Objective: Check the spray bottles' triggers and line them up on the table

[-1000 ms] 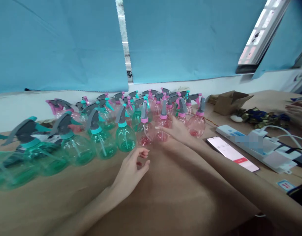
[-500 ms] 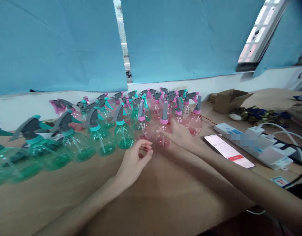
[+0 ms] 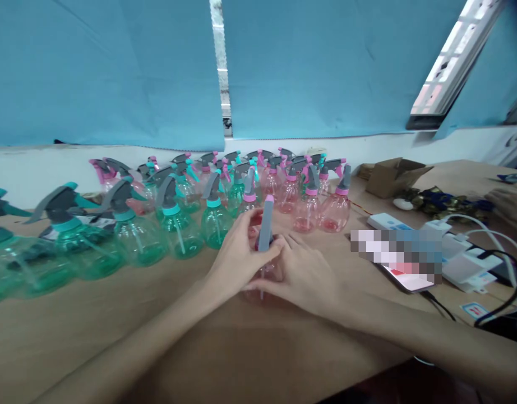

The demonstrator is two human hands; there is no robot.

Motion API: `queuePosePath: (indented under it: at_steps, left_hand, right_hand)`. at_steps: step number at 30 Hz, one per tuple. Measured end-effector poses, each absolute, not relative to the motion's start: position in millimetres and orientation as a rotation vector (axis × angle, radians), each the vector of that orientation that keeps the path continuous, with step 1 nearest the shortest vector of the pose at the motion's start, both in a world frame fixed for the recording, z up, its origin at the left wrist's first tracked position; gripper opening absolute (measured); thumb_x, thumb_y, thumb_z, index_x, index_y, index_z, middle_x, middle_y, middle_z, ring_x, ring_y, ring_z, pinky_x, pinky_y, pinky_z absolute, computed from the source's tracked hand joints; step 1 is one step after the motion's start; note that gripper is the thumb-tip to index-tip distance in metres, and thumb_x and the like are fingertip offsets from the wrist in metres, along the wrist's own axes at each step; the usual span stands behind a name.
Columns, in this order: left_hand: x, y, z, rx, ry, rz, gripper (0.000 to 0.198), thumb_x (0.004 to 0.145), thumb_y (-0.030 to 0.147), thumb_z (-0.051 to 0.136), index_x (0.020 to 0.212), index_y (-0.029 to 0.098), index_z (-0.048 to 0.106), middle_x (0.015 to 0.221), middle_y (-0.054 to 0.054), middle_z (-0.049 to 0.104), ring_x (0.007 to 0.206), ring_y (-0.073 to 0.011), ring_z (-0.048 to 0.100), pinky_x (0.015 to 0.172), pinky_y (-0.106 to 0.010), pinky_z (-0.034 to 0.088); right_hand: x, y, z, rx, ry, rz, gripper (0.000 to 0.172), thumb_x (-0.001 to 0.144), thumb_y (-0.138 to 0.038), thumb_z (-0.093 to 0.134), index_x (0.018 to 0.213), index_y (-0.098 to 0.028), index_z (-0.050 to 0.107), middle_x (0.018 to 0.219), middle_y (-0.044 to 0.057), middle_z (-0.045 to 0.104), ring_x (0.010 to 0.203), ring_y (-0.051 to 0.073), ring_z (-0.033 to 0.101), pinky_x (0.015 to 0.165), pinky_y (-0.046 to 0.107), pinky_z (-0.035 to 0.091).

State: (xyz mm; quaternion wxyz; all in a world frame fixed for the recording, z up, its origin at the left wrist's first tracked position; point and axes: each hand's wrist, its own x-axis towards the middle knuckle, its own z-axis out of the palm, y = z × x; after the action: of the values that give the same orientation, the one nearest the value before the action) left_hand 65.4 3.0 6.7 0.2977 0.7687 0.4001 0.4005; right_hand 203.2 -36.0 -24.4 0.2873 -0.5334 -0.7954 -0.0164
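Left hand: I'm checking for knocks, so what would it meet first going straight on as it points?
Likely the gray-headed pink spray bottle, which the left hand seems to grip; depth beyond that is unclear.

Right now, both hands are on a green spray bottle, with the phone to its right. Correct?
Only the colour is wrong: the head view shows a pink spray bottle. The left hand and right hand are on it, with the phone to its right.
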Motion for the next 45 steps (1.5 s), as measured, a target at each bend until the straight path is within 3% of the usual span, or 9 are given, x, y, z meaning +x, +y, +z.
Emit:
queuePosePath:
  at_steps: [5,15,20,25,29,34,41,45]
  left_hand:
    - [47,-7,8,2.024,1.067,1.136,0.041,0.083,0.035,0.059,0.120,0.021,0.047,0.113,-0.006,0.061,0.102,-0.0210,0.059,0.092,-0.039,0.046]
    - [3,3,4,1.980,1.191,1.213,0.036,0.079,0.023,0.056,0.115,0.025,0.054,0.092,-0.001,0.065,0.082,-0.0183,0.062,0.077,-0.034,0.050]
    - [0,1,7,2.029,1.171,1.181,0.028,0.078,0.021,0.054,0.105,0.024,0.057,0.094,-0.002,0.065,0.088,-0.0205,0.063,0.076,-0.032,0.050]
    - [3,7,5,1.962,1.222,1.156,0.021,0.079,0.022,0.052,0.098,0.024,0.059,0.076,0.001,0.061,0.069,-0.0161,0.058,0.061,-0.028,0.046]
    - [5,10,3,1.958,1.237,1.102,0.020,0.081,0.024,0.051,0.100,0.025,0.057,0.075,0.003,0.058,0.062,-0.0133,0.053,0.057,-0.025,0.044]
    - [6,7,5,2.032,1.242,1.180,0.001,0.076,0.024,0.051,0.075,0.024,0.051,0.064,0.004,0.050,0.057,-0.0141,0.050,0.056,-0.027,0.044]
    - [9,6,13,2.080,1.142,1.163,0.013,0.067,0.016,0.047,0.063,0.024,0.037,0.057,0.006,0.038,0.047,-0.0114,0.038,0.045,-0.025,0.035]
    - [7,5,15,2.052,1.118,1.131,0.015,0.067,0.015,0.047,0.062,0.024,0.035,0.058,0.006,0.038,0.046,-0.0111,0.038,0.042,-0.024,0.035]
  right_hand:
    - [175,-40,-27,-1.380,-2.163,0.028,0.080,0.069,-0.079,0.046,0.110,-0.011,0.052,0.101,0.017,0.062,0.091,0.033,0.061,0.066,0.043,0.052]
    - [167,-23,-27,-0.994,-2.332,0.496,0.059,0.084,-0.062,0.048,0.119,-0.014,0.044,0.114,0.014,0.058,0.104,0.027,0.057,0.087,0.043,0.048]
    - [199,2,-57,-0.971,-2.365,0.419,0.066,0.081,-0.063,0.051,0.126,-0.015,0.043,0.122,0.016,0.056,0.115,0.029,0.052,0.096,0.047,0.041]
    - [224,17,-87,-1.141,-2.366,0.453,0.063,0.078,-0.061,0.057,0.124,-0.020,0.048,0.126,0.013,0.054,0.115,0.028,0.053,0.096,0.046,0.042]
    - [224,23,-93,-1.141,-2.357,0.466,0.057,0.080,-0.059,0.057,0.123,-0.022,0.050,0.130,0.012,0.053,0.119,0.028,0.051,0.099,0.046,0.040]
    - [222,24,-96,-1.168,-2.342,0.472,0.056,0.081,-0.058,0.056,0.122,-0.020,0.052,0.131,0.012,0.053,0.122,0.027,0.048,0.102,0.046,0.038]
    - [229,18,-98,-1.208,-2.376,0.504,0.066,0.081,-0.060,0.055,0.133,-0.021,0.046,0.140,0.010,0.046,0.130,0.028,0.039,0.107,0.049,0.033]
    - [229,17,-94,-1.219,-2.393,0.499,0.068,0.080,-0.061,0.054,0.134,-0.021,0.045,0.143,0.010,0.042,0.132,0.028,0.035,0.109,0.049,0.030]
